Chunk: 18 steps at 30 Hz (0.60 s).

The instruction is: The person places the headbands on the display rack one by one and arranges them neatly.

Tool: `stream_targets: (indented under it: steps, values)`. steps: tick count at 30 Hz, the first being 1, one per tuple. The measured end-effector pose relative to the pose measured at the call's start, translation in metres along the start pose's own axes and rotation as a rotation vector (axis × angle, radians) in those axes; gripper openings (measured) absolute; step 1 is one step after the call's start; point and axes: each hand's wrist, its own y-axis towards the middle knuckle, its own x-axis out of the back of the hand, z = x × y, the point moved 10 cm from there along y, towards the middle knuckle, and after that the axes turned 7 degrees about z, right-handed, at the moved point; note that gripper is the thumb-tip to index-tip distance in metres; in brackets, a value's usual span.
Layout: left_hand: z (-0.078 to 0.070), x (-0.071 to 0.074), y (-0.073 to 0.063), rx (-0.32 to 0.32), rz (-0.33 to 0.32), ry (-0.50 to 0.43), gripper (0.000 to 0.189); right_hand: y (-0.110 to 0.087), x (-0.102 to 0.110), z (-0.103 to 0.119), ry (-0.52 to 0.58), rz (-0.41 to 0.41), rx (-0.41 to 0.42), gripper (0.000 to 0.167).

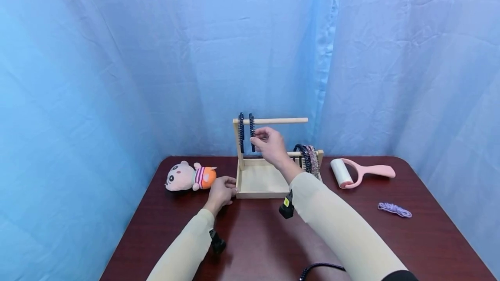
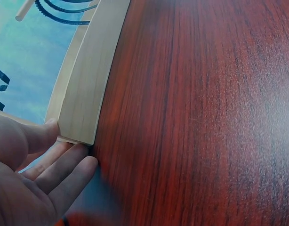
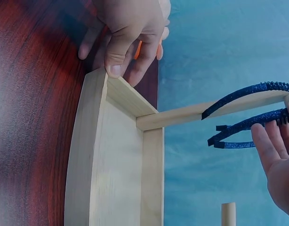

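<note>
A wooden two-bar rack (image 1: 259,194) with a shallow tray base stands on the table. My left hand (image 1: 222,192) grips the tray's front left corner, thumb on the rim and fingers along the outer side. My right hand (image 1: 271,146) pinches a dark blue toothed headband (image 1: 251,131) that hangs on the upper bar (image 1: 285,121). Left of it, against the upright, another dark headband (image 1: 241,133) hangs on the same bar. In the right wrist view, the glittery held headband (image 3: 250,123) sits at the fingertips. Several headbands (image 1: 308,157) hang on the lower bar.
A plush doll (image 1: 185,178) lies left of the rack. To the right are a pink-handled lint roller (image 1: 363,171) and a bundle of lilac cord (image 1: 394,209). Part of a black curved strip (image 1: 322,265) shows at the near edge. Blue curtains (image 1: 195,55) hang behind the table.
</note>
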Motion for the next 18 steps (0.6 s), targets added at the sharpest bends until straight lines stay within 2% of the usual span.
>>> stream_targets:
  steps: [9,18]
  values:
    - [-0.0024,-0.0002,-0.0015,-0.011,-0.005,0.013,0.034,0.0003,-0.0034,-0.0001,-0.025,-0.008,0.002,0.027]
    - [-0.0064,-0.004,-0.0006,-0.006,0.003,0.022,0.034,0.0002,0.0005,-0.0031,-0.004,-0.015,-0.007,0.029]
